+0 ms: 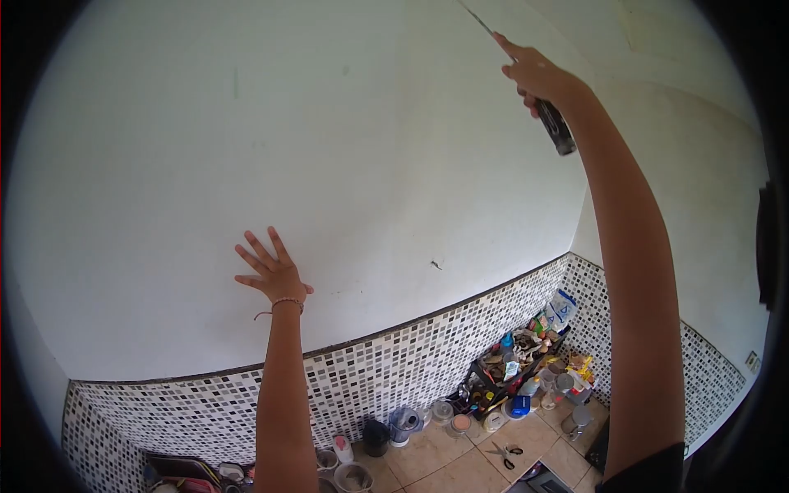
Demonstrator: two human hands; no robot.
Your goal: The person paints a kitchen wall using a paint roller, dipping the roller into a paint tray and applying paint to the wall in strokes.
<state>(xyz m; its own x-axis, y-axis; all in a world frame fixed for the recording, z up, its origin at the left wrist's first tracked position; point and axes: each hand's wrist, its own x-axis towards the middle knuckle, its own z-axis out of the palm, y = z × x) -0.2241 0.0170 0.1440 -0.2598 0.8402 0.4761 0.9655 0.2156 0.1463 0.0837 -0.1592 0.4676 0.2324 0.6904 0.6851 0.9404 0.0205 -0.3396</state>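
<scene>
My left hand (274, 271) lies flat on the white wall (370, 181) with its fingers spread, a thin bracelet round the wrist. Raised high at the upper right, my right hand (536, 74) is closed round the dark handle of a long thin tool (555, 130). The tool's narrow shaft points up and to the left, and its far end runs out at the top edge of the view. Between my hands and lower down, a small dark mark (436, 264) shows on the wall.
Mosaic tiles (394, 341) line the lower wall. On the tiled counter (444, 463) below stand a blender jug (403, 423), scissors (504, 454), jars and a rack crowded with bottles and packets. A socket (752, 361) is at the far right.
</scene>
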